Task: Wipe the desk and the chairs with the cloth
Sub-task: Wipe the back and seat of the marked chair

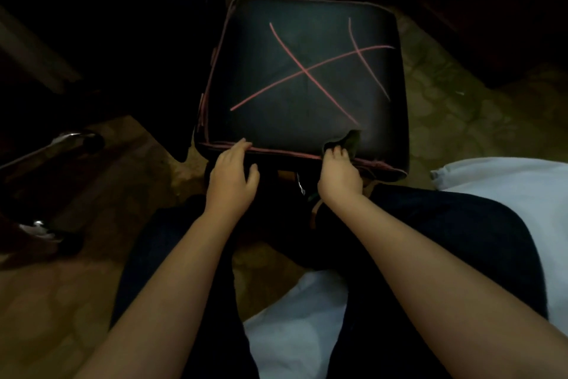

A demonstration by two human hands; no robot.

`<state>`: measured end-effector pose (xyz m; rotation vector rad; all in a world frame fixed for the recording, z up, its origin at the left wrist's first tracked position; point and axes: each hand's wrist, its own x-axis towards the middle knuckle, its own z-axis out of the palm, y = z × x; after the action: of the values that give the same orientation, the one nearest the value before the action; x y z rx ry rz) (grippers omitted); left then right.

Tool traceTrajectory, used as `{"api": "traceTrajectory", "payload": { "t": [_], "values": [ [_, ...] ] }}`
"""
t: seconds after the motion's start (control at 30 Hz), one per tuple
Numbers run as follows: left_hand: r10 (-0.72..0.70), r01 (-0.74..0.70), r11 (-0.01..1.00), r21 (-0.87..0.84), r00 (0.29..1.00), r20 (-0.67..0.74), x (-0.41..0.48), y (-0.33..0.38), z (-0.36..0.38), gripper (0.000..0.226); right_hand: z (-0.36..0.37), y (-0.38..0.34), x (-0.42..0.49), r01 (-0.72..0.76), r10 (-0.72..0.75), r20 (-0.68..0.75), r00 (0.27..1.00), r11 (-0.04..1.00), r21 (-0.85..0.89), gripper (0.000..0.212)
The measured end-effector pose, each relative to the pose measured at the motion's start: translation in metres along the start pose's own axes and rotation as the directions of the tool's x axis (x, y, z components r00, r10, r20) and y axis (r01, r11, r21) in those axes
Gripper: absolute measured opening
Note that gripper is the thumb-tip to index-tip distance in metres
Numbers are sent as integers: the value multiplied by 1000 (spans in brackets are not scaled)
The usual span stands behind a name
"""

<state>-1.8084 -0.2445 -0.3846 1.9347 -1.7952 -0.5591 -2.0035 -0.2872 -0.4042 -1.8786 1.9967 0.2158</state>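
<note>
Head view: right hand (338,171) grips cloth (350,140) on chair seat (307,71) edge.

I read no words, numbers or brands here; only pink crossing lines (305,70) mark the dark chair seat (310,25) at twelve o'clock.

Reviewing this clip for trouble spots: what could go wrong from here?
1. The cloth is bunched in the right hand at the front edge of the seat; a stroke may slip off it.
2. The left hand only rests on the edge, so the seat might shift when pushed.
3. Dim light, dark cloth on a black seat: missed patches would be hard to spot.
</note>
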Motion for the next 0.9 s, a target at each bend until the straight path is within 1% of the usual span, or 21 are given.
{"api": "traceTrajectory", "payload": {
  "t": [0.07,0.17,0.27,0.37,0.43,0.57,0.63,0.7,0.8,0.87,0.9],
  "values": [
    [1,-1,1000,4,1000,1,1,0,3,48,7,-5,2,-4,3,-26,1000,999,-53,60],
    [-15,15,1000,22,999,30,1,-2,6,49,9,-5,4,35,-43,-51,998,989,-147,52],
    [-36,34,999,30,998,42,0,-4,5,49,4,-7,3,74,-86,-55,995,978,-193,46],
    [-71,69,997,33,996,55,-2,-8,4,48,3,-14,0,126,-137,-46,990,972,-196,45],
    [-100,97,995,35,991,88,-6,-10,3,48,2,-19,-4,158,-168,-40,985,970,-186,45],
    [-95,88,995,57,986,136,-10,-13,-1,47,0,-31,-9,217,-223,-24,974,965,-149,46],
    [-100,92,994,62,983,156,-11,-15,-4,46,1,-39,-12,247,-250,-18,968,963,-104,48],
    [-112,101,992,70,978,179,-11,-19,-6,46,1,-43,-13,273,-273,-25,962,962,-12,51],
    [-120,108,992,67,968,221,-13,-25,-9,45,-8,-40,-13,261,-261,-27,965,941,214,52],
    [-119,111,993,46,958,260,-15,-28,-11,45,-18,-35,-15,243,-233,-72,970,898,367,45],
    [-116,113,993,25,954,278,-17,-29,-12,45,-23,-32,-16,225,-196,-112,974,878,423,42]
  ]
}}
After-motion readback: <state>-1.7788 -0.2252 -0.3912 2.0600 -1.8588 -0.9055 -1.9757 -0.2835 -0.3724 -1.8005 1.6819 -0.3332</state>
